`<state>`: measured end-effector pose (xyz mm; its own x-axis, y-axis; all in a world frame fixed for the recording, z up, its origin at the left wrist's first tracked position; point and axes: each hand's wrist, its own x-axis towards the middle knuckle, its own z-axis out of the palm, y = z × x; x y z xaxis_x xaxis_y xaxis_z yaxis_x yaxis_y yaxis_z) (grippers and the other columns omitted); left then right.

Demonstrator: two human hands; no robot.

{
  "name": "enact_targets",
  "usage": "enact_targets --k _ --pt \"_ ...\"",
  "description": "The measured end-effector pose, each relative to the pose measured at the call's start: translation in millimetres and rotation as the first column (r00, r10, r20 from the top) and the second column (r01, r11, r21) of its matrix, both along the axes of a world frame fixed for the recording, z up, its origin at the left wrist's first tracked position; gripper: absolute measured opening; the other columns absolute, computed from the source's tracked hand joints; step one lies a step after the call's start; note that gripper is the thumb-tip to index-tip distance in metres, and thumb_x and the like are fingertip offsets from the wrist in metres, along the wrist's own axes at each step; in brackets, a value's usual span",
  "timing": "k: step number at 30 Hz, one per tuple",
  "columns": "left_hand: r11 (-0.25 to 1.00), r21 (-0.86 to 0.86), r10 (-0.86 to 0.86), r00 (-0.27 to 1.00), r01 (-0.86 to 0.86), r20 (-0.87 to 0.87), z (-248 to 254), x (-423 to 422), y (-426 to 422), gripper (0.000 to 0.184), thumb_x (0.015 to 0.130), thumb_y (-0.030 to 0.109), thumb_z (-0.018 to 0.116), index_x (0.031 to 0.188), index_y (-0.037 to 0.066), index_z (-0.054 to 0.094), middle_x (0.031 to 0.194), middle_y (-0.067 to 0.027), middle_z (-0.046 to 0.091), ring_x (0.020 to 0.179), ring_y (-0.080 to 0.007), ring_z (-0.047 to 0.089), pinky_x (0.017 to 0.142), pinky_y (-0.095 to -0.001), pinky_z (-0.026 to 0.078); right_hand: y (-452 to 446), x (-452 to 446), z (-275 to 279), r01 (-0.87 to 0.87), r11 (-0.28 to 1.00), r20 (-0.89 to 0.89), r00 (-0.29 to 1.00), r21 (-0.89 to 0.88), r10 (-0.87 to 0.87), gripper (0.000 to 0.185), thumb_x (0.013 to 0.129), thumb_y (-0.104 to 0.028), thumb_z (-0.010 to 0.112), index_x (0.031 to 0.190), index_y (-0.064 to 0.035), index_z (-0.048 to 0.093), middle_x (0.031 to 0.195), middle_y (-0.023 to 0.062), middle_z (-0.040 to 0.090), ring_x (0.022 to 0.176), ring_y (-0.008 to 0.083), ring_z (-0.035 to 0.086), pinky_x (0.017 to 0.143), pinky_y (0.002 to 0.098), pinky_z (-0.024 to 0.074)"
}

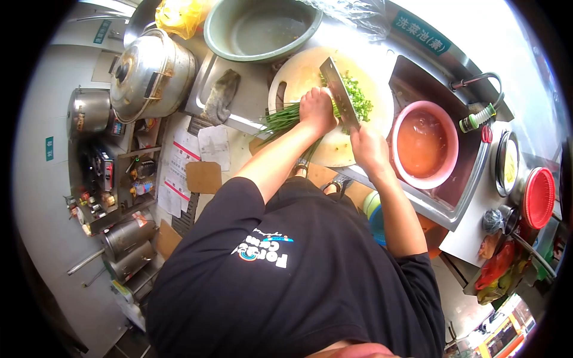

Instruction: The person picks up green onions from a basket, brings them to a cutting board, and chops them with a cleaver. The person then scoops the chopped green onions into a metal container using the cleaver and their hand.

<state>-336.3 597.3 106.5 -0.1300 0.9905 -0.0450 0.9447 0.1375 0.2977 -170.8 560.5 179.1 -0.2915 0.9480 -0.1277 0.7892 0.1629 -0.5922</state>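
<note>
My left hand is closed around a bunch of long green scallions, whose stalks stick out to the left past the edge of the round cutting board. In my right hand is the handle of a cleaver, its broad blade standing just right of my left knuckles. A heap of chopped scallions lies on the board beyond and to the right of the blade. The cleaver's cutting edge, down by the scallions, is mostly hidden.
A pink basin of water sits in the metal sink on the right, under a curved faucet. A large grey-green basin stands behind the board. On the left are a wet cloth and a big lidded pot.
</note>
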Motion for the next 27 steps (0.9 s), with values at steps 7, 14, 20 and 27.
enact_targets --k 7,14,20,27 --pt "0.999 -0.035 -0.034 0.992 0.030 -0.125 8 -3 -17 0.098 0.064 0.042 0.085 0.134 -0.009 0.039 0.120 -0.0182 0.054 0.118 -0.0318 0.051 0.111 -0.0419 0.032 0 -6 -11 -0.034 0.999 0.103 0.994 -0.014 0.036 0.020 0.093 -0.016 0.053 0.088 0.0016 0.059 0.079 0.0266 0.066 0.077 0.0445 0.066 0.075 0.0532 0.0514" --pt "0.979 -0.199 0.026 0.991 -0.052 -0.129 7 0 -13 0.080 0.064 0.038 0.084 0.121 -0.003 0.045 0.118 -0.0161 0.055 0.117 -0.0301 0.050 0.107 -0.0414 0.035 -5 -5 8 -0.072 0.993 0.243 0.966 -0.097 0.094 0.013 0.089 -0.007 0.050 0.090 0.0017 0.060 0.082 0.0244 0.069 0.080 0.0407 0.069 0.075 0.0503 0.0537" --pt "0.987 -0.152 0.039 0.990 -0.060 -0.137 -7 1 -10 0.071 0.064 0.036 0.082 0.114 0.000 0.048 0.114 -0.0157 0.056 0.113 -0.0300 0.052 0.103 -0.0404 0.037 -7 3 11 -0.104 0.980 0.299 0.942 -0.170 0.152 0.013 0.086 -0.005 0.052 0.092 0.0022 0.061 0.087 0.0249 0.069 0.082 0.0400 0.069 0.076 0.0478 0.0547" --pt "0.999 0.027 -0.019 0.990 0.023 -0.139 -18 -6 -14 0.068 0.061 0.034 0.081 0.110 -0.004 0.053 0.106 -0.0187 0.058 0.103 -0.0332 0.056 0.093 -0.0436 0.043 49 -36 -52 -0.147 0.988 0.225 0.962 -0.038 0.152 0.013 0.084 -0.004 0.052 0.089 0.0021 0.062 0.087 0.0258 0.069 0.083 0.0406 0.069 0.077 0.0479 0.0548"
